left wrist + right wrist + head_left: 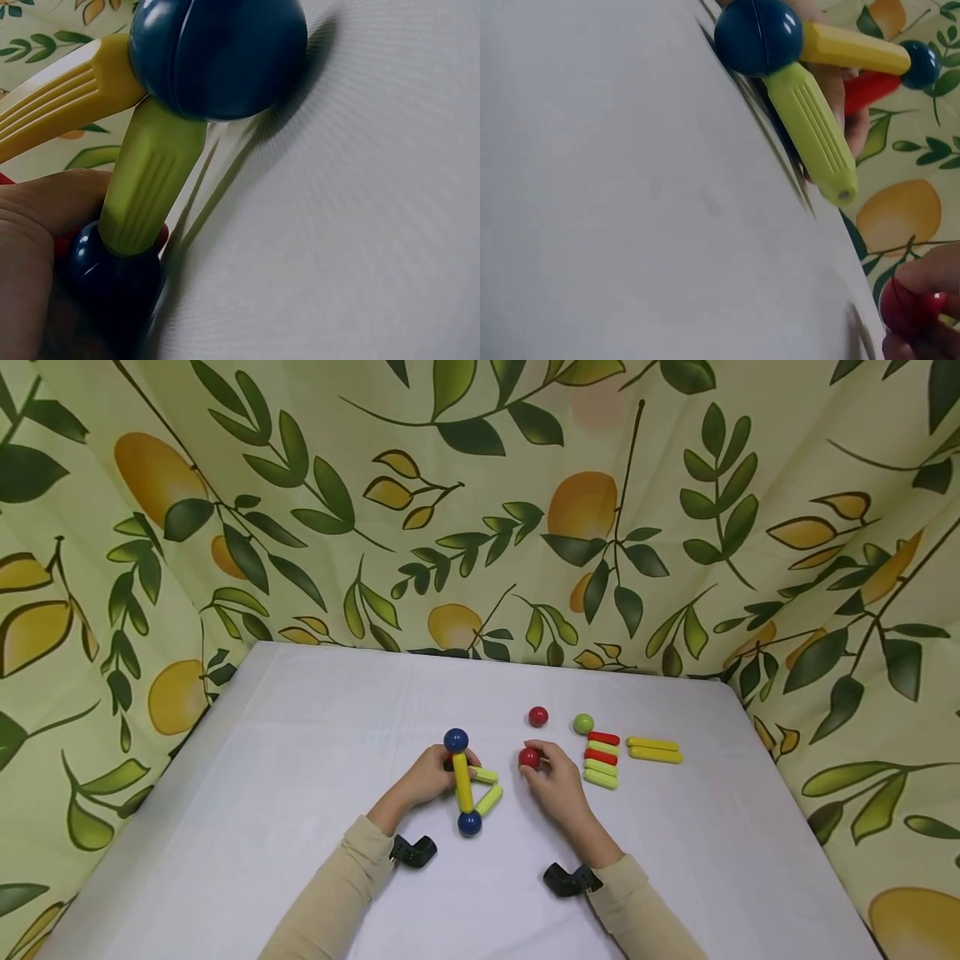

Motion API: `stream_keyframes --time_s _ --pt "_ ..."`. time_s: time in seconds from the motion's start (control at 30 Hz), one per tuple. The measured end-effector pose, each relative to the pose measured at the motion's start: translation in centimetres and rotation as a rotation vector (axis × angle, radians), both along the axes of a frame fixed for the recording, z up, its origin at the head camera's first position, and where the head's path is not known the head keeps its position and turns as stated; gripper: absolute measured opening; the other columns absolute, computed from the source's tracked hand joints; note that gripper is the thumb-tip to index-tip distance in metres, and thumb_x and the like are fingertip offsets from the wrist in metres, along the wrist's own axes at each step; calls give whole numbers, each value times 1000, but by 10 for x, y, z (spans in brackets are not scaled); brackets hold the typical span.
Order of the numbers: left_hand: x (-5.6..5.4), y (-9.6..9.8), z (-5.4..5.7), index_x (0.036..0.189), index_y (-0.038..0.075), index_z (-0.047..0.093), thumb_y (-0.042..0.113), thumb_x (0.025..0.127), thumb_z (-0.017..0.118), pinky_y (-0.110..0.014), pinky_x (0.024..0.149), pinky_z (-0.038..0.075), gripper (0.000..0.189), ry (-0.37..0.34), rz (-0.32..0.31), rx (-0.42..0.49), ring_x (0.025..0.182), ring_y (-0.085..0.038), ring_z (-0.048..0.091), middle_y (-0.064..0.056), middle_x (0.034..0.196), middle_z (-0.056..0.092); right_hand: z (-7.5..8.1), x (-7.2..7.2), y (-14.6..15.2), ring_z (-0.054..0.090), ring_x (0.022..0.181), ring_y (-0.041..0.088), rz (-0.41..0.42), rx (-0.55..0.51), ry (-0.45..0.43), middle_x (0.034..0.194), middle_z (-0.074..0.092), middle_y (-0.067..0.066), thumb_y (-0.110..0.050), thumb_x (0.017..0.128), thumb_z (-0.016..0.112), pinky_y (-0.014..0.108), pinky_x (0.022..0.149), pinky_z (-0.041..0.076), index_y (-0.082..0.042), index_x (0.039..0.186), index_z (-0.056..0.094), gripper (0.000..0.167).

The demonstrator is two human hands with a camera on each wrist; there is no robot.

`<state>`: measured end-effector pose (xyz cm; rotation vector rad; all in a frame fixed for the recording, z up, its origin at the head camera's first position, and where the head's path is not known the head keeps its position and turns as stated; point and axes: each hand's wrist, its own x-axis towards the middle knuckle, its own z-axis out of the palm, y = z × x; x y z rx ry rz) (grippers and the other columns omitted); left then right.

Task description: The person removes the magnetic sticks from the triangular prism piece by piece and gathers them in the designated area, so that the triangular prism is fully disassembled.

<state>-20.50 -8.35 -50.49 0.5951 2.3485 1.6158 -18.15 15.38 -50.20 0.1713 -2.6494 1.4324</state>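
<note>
My left hand [427, 777] grips a frame of rods and balls on the table. A yellow rod [463, 783] in it links an upper blue ball [455, 741] and a lower blue ball [469, 823]. Two light green rods, one of them [490, 800] joined to the lower ball, point rightward. The right wrist view shows a red rod [870, 91] in the frame; in the left wrist view, a green rod [154, 172] runs between two blue balls. Right of the frame and apart from it, my right hand [561, 789] pinches a red ball [528, 758] between thumb and fingers.
Another red ball [537, 717] and a green ball [583, 723] lie farther back. A column of short red and green rods [602, 758] lies right of my right hand, with two yellow rods [655, 752] beyond it. A patterned curtain [480, 527] hangs behind the table.
</note>
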Motion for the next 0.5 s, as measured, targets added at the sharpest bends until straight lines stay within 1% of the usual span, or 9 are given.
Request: stream_keyframes --time_s 0.07,0.2,0.23,0.27,0.37,0.5 --pt "0 -1 1 98 10 69 17 86 68 -33 88 44 14 11 -3 0 91 -16 58 -5 97 69 2 -6 3 58 112 26 -49 15 -15 122 59 14 -7 85 69 38 94 52 -4 124 58 40" --pt "0 -3 1 99 10 69 17 87 68 -34 90 44 14 17 1 -10 93 -17 59 -5 99 69 8 -19 6 54 116 30 -152 -3 -61 126 57 18 -7 86 66 42 97 49 0 126 55 42" --pt "-2 -3 -3 98 11 69 18 87 68 -34 89 45 14 21 2 -6 93 -16 59 -4 99 69 10 -22 6 53 116 31 -173 -2 -71 127 56 19 -7 87 65 43 98 49 1 127 54 42" --pt "-2 -3 -3 98 11 69 18 87 68 -34 89 44 14 20 6 -7 93 -17 59 -4 99 69 11 -26 6 52 116 31 -197 -1 -73 127 55 19 -7 87 63 44 98 49 1 127 53 42" --pt "-2 -3 -4 99 11 68 19 87 68 -34 90 45 15 18 5 -6 94 -17 59 -5 99 69 11 -35 6 50 116 34 -252 38 -72 127 54 22 -6 88 60 47 99 48 2 128 52 41" --pt "-1 -1 -6 99 10 69 18 87 68 -32 88 46 14 24 -2 -3 92 -15 59 -4 98 69 9 -43 7 49 119 36 -289 107 -79 129 53 23 -5 90 57 49 101 45 3 129 50 40"
